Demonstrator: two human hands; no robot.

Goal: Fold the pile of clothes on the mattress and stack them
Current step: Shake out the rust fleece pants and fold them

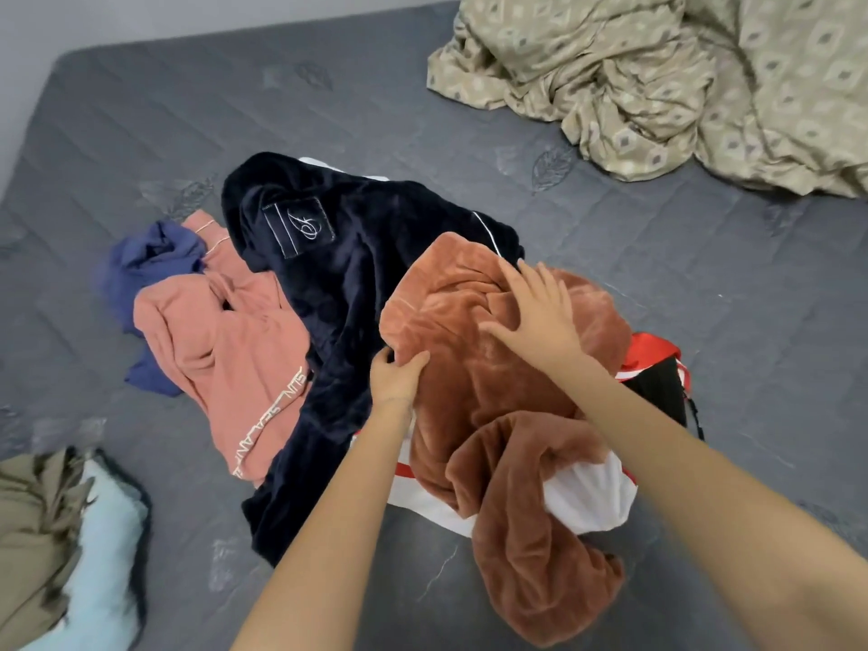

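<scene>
Rust fleece (507, 415) tops the pile close to us on the mattress (657, 274), over a white-and-red garment (582, 500). Our left hand (394, 373) pinches its left edge between thumb and curled fingers. Our right hand (540, 312) rests flat on it, fingers spread, gripping nothing. We judge it soft, thick, floppy and light, best lifted by an edge with both hands. Beyond: navy robe (357, 274), pink top (225, 331). Farthest: crumpled beige sheet (681, 77).

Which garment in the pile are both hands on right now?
The rust-brown fleece nearest the person: the left hand pinches its edge, the right hand lies flat on it. Neither holds the navy robe or pink sweatshirt.
</scene>
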